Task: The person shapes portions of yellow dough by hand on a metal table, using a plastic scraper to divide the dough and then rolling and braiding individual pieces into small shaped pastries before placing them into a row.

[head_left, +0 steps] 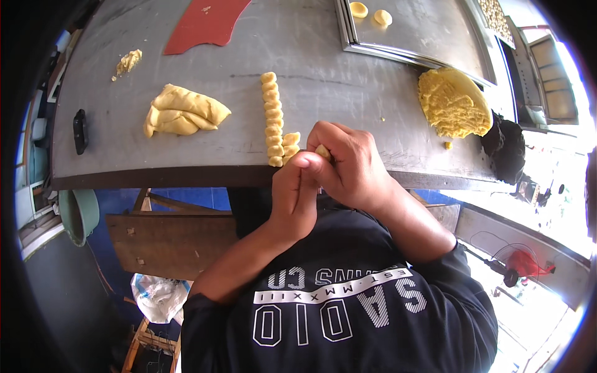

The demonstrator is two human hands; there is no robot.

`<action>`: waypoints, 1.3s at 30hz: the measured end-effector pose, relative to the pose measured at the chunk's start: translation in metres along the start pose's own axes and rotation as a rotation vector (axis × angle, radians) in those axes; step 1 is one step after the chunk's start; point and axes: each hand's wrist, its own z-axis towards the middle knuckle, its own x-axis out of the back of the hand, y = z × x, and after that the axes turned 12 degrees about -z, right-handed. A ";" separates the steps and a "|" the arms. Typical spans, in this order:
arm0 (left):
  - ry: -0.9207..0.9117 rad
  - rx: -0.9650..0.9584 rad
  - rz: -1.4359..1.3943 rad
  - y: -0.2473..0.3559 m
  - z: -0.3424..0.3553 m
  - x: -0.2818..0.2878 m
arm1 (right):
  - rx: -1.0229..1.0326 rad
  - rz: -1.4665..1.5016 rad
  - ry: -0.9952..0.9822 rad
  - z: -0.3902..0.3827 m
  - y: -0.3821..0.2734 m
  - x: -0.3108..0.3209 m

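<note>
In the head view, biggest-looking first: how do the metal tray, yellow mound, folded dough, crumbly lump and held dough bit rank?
1. Metal tray
2. Yellow mound and folded dough: too alike to rank
3. Crumbly lump
4. Held dough bit, partly hidden

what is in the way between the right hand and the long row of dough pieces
A short row of dough pieces lies between the right hand and the long row, beside the long row's near end.
</note>
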 end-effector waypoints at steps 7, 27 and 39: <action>-0.095 0.104 0.019 0.018 -0.007 0.009 | -0.074 -0.224 0.009 0.034 0.039 -0.018; 0.007 0.340 -0.409 0.010 0.002 0.020 | 0.015 0.231 -0.237 0.008 0.006 0.021; 0.010 0.248 -0.168 0.004 0.002 0.013 | 0.063 0.132 -0.079 -0.004 0.011 0.023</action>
